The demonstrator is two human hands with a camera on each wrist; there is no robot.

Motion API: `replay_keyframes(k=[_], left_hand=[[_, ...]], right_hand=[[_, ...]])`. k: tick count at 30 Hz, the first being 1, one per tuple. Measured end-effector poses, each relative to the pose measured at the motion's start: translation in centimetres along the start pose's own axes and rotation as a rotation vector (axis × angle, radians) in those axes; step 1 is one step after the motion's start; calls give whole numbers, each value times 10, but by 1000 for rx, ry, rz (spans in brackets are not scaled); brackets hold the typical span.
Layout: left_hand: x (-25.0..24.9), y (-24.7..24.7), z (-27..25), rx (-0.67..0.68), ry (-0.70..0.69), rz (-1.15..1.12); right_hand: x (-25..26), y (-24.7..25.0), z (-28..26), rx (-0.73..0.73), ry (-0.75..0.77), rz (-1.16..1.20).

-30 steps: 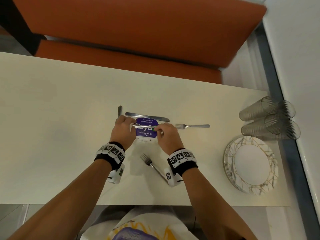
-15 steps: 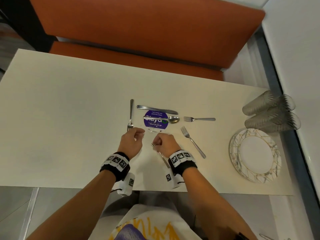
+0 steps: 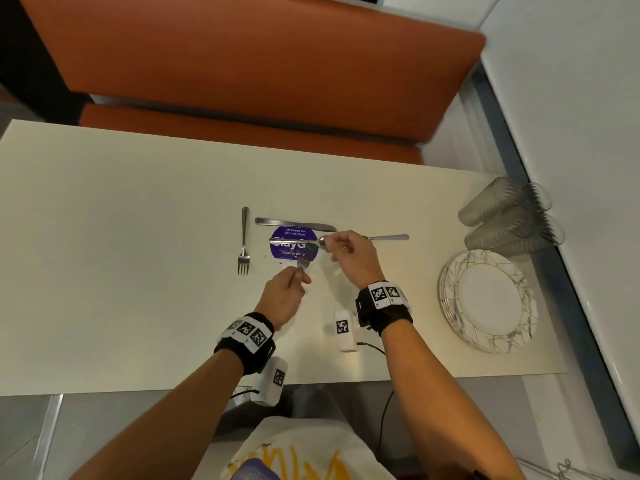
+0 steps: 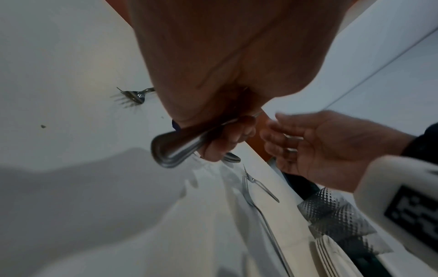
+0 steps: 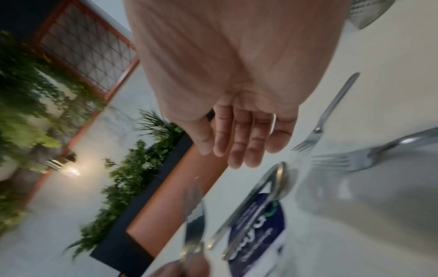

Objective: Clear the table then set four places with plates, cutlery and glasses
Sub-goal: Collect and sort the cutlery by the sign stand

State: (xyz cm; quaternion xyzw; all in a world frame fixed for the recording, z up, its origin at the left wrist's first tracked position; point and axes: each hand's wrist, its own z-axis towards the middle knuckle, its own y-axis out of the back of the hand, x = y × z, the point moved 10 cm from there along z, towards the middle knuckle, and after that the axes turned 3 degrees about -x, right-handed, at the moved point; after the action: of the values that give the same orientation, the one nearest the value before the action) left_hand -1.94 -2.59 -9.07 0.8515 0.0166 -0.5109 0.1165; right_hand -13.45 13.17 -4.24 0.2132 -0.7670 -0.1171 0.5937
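My left hand (image 3: 300, 278) pinches a fork (image 3: 303, 263) by its handle (image 4: 176, 148), tines pointing away, just above the table. My right hand (image 3: 341, 244) hovers with straight fingers (image 5: 239, 142) over the spoon's bowl (image 3: 322, 241) and holds nothing. The spoon (image 5: 280, 180) lies across a purple round sticker (image 3: 289, 251). Behind it lies a knife (image 3: 294, 223). One fork (image 3: 244, 242) lies left of the sticker. Another fork (image 3: 389, 237) lies to the right, and a third (image 5: 355, 159) lies under my right wrist, hidden in the head view.
A stack of white plates (image 3: 488, 301) with gold lines sits at the table's right end. Textured glasses (image 3: 509, 220) lie on their sides behind the plates. An orange bench (image 3: 242, 64) runs along the table's far side, and a wall stands to the right.
My left hand has taken hold of a fork and lifted it. My right hand has moved forward and to the right over the spoon's bowl, and its fingers have straightened.
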Motion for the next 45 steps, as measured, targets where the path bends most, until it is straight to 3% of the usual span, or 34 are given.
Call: replay_keyframes(k=[4,8,13,16,20,24,30,33,35,38,45], left_hand=[[7,-3,7,-34,66,21],[8,-13,10,-60,114,33],[1,-25,12,-84,141,24],[-1,-40,18,-86,167,-32],[-6,-58,25,-102,187,-64],[-18,-86,28,-74,163,-52],[-38,-109,27,-22,56,97],[-37,-105,30,-31,45,136],[-39,-107,30,-22,52,127],[-40,-108,31,-14,103,-28],[-55,-117,35,92,216,-347]], right_hand=[[-53,43,12,-165,-60,-258],[-103,53,9,-100,-122,-575],[-110,42,9,18,-29,-692],[-113,41,12,77,-71,-528],[-109,47,11,-10,-203,-146],[-108,37,7,4,-331,185],[-94,41,14,26,-400,384],[-87,54,28,-3,-405,414],[-76,64,41,1,-309,304],[-58,74,50,22,-175,119],[-29,67,42,35,-40,145]])
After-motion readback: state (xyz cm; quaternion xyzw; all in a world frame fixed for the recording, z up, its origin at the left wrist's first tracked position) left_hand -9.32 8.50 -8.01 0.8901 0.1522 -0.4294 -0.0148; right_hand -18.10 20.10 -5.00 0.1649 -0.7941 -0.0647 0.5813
